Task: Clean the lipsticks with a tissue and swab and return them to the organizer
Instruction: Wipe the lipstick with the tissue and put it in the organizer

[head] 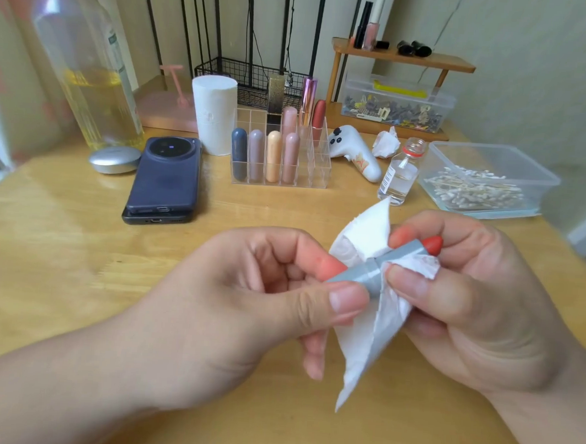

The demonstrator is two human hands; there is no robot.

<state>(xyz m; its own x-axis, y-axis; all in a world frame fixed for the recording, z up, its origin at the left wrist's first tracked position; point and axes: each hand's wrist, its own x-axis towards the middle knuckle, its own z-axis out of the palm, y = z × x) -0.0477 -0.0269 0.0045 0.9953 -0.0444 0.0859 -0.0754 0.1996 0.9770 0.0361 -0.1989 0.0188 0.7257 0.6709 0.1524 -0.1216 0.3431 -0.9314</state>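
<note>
My left hand (245,308) pinches the base of an uncapped grey lipstick (367,274) whose red tip (433,245) points up and right. My right hand (468,301) presses a white tissue (363,336) around the lipstick's middle, thumb and fingers closed on it. Both hands hover above the wooden table (76,260). Behind them stands a clear acrylic organizer (318,170) holding several capped lipsticks, with some empty slots on its right side. A clear tub of cotton swabs (479,185) sits at the right.
A small glass bottle of clear liquid (399,175) stands uncapped beside the swab tub. A tissue roll (214,114), stacked phones (165,176), a silver puck (115,159), a tall oil bottle (88,65), a white controller (354,153) and a crumpled tissue (385,143) ring the organizer.
</note>
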